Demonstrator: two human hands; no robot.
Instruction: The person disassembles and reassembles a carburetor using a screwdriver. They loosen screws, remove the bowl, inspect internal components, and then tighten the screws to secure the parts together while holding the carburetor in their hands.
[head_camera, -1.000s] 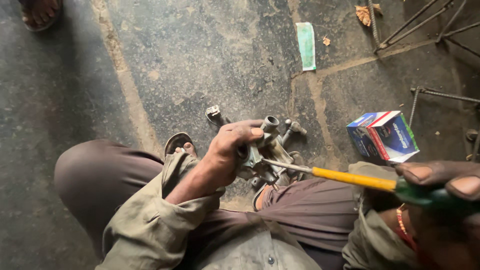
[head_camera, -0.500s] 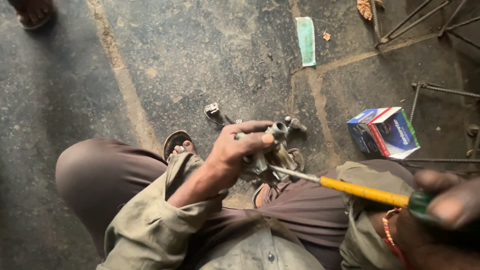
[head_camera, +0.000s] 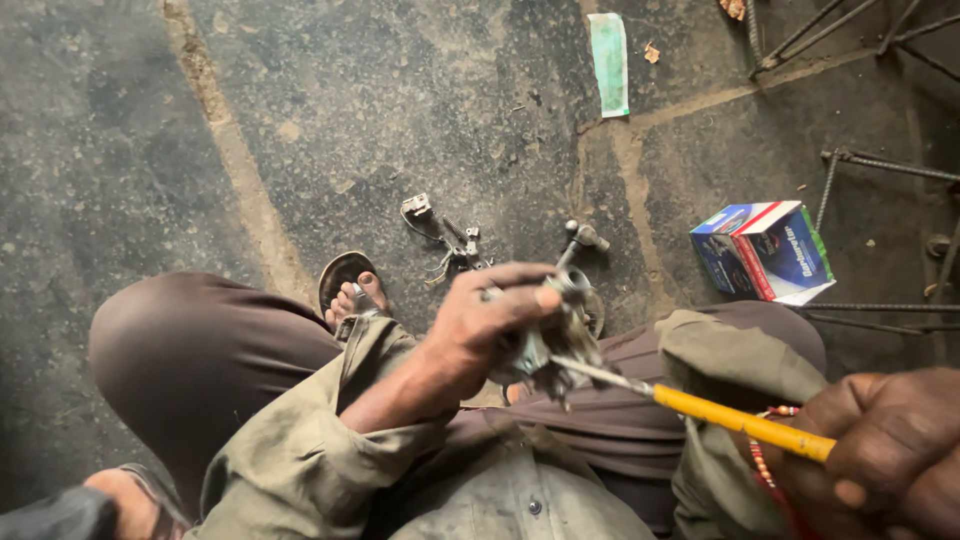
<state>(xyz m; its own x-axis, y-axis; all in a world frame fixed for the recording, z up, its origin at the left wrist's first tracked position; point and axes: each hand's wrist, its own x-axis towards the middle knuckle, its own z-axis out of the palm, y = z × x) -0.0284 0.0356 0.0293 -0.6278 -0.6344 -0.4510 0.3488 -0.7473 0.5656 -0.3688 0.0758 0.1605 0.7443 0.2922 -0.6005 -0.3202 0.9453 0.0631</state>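
My left hand (head_camera: 480, 325) grips a small grey metal engine part (head_camera: 555, 340), a carburettor-like casting, held above my lap. My right hand (head_camera: 885, 455), at the lower right, is closed around the handle of a screwdriver (head_camera: 735, 420) with a yellow shaft sleeve. Its metal tip touches the lower side of the part. I am seated with my knees bent, and a sandalled foot (head_camera: 350, 290) shows just left of the left hand.
Small loose metal pieces (head_camera: 445, 235) lie on the dark concrete floor ahead of my foot. A blue, red and white cardboard box (head_camera: 765, 250) sits at right. A green paper strip (head_camera: 608, 60) lies farther off. Metal rods (head_camera: 880, 165) cross the upper right.
My left hand has turned the metal part and lifted it slightly nearer. The right hand has drawn back toward the lower right, keeping the screwdriver tip on the part.
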